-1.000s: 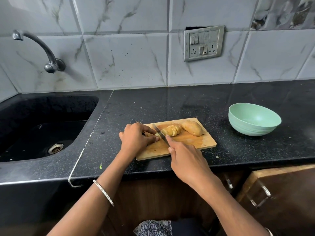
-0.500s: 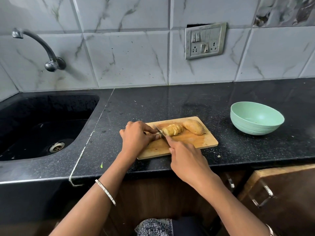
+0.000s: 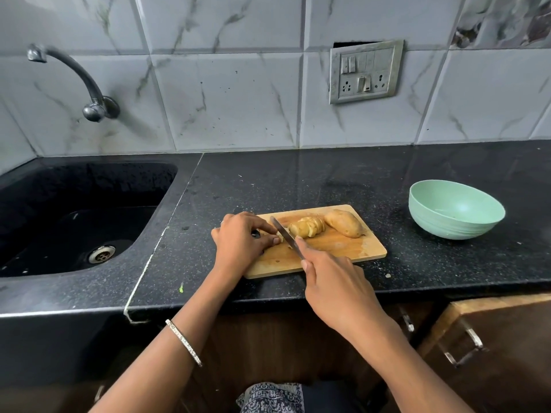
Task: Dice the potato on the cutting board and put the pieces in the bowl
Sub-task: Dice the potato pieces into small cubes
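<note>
The right hand (image 3: 334, 281) is gripping the knife (image 3: 284, 234) over the board's (image 3: 351, 248) left half. The left hand (image 3: 243, 239) is pinching a potato piece (image 3: 279, 239) beside the blade. More potato (image 3: 343, 223) is lying along the board's far edge, the bowl (image 3: 456, 210) sitting near the surface's (image 3: 328, 180) right edge.

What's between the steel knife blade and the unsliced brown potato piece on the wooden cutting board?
A fanned row of pale potato slices lies between them on the board, seen in the head view.

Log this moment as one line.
slicing | right hand: holds knife | left hand: holds potato piece | slices, uncut half: on cutting board | bowl: empty
</note>
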Demonstrator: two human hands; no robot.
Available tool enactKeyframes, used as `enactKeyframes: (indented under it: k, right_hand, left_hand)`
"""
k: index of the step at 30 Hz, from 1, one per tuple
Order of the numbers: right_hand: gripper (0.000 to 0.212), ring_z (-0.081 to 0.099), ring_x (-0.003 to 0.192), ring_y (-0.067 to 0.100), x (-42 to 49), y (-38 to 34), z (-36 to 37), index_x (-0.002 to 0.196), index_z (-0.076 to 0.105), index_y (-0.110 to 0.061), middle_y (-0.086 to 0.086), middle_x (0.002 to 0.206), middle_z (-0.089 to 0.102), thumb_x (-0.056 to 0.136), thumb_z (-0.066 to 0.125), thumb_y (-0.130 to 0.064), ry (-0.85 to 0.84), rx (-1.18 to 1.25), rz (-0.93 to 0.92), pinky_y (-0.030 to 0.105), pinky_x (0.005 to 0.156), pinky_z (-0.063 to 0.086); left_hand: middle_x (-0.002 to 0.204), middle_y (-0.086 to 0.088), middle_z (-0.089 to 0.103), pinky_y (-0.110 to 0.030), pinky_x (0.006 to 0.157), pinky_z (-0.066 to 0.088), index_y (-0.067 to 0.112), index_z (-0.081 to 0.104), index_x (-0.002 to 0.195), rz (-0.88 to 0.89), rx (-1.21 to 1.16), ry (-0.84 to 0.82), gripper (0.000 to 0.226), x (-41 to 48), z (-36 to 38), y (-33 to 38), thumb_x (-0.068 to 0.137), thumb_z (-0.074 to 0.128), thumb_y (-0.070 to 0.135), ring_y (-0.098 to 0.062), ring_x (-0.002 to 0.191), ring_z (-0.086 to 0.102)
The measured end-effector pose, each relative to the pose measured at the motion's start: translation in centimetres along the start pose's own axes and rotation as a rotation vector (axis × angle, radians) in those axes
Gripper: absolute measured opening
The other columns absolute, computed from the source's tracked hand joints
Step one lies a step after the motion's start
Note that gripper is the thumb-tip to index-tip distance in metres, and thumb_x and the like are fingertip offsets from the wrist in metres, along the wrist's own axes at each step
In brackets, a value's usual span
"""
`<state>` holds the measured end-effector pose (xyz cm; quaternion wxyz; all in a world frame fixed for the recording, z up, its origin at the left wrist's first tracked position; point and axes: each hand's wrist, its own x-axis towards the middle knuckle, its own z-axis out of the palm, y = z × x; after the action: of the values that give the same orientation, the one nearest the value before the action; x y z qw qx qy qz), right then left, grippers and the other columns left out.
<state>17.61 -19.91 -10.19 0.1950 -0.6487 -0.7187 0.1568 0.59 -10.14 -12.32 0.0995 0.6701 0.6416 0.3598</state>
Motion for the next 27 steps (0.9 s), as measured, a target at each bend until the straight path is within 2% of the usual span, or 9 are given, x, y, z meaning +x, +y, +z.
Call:
enactKeyframes:
  k: [4,8,13,19,25,27]
  right_hand:
    - [0.053,0.058,0.116,0.032,-0.2,-0.3,-0.1,0.159,0.018,-0.041,0.004,0.122,0.066,0.109,0.034,-0.030,-0.002,-0.027,-0.006,0.042,0.084,0.049]
    - [0.053,0.059,0.113,0.032,0.0,0.0,-0.3,0.159,0.018,-0.042,0.003,0.117,0.068,0.109,0.034,-0.031,0.035,-0.012,-0.002,0.043,0.082,0.048]
    - [0.053,0.058,0.116,0.030,0.4,0.6,-0.2,0.159,0.020,-0.039,0.002,0.120,0.067,0.109,0.035,-0.030,0.012,-0.039,0.014,0.041,0.083,0.047]
    - [0.051,0.058,0.118,0.029,0.8,1.2,0.4,0.158,0.022,-0.040,0.000,0.125,0.066,0.109,0.034,-0.033,-0.017,-0.012,0.015,0.042,0.086,0.048]
    - [0.050,0.055,0.124,0.028,0.9,1.9,-0.4,0.156,0.025,-0.044,-0.003,0.133,0.062,0.108,0.035,-0.035,-0.032,0.058,0.043,0.046,0.096,0.045]
    - [0.050,0.054,0.124,0.027,0.9,1.8,-0.8,0.156,0.025,-0.044,-0.004,0.135,0.061,0.109,0.035,-0.034,-0.018,0.055,0.038,0.044,0.094,0.045]
  left_hand:
    - [0.100,0.018,0.068,-0.039,0.088,0.032,0.042,0.075,0.079,-0.011,-0.012,-0.015,0.016,0.4,0.0,0.1,0.066,0.085,0.045,-0.015,0.111,0.052]
    - [0.104,0.017,0.067,-0.040,0.089,0.033,0.042,0.075,0.081,-0.009,0.020,-0.032,0.018,0.6,0.0,0.3,0.066,0.085,0.048,-0.016,0.113,0.051]
    - [0.102,0.018,0.067,-0.036,0.082,0.025,0.039,0.074,0.080,0.016,0.070,-0.032,0.011,0.4,0.0,0.6,0.074,0.080,0.045,-0.015,0.111,0.050]
    - [0.099,0.022,0.061,-0.036,0.081,0.025,0.044,0.067,0.074,0.099,0.097,-0.039,0.013,0.0,0.0,1.3,0.076,0.079,0.039,-0.014,0.106,0.048]
    - [0.115,0.016,0.063,-0.035,0.082,0.024,0.037,0.073,0.085,0.208,0.179,-0.066,0.005,0.5,0.3,1.9,0.081,0.075,0.038,-0.015,0.114,0.046]
    - [0.117,0.015,0.062,-0.035,0.083,0.026,0.035,0.073,0.089,0.243,0.222,-0.068,0.006,0.5,0.4,2.0,0.083,0.073,0.037,-0.016,0.114,0.046]
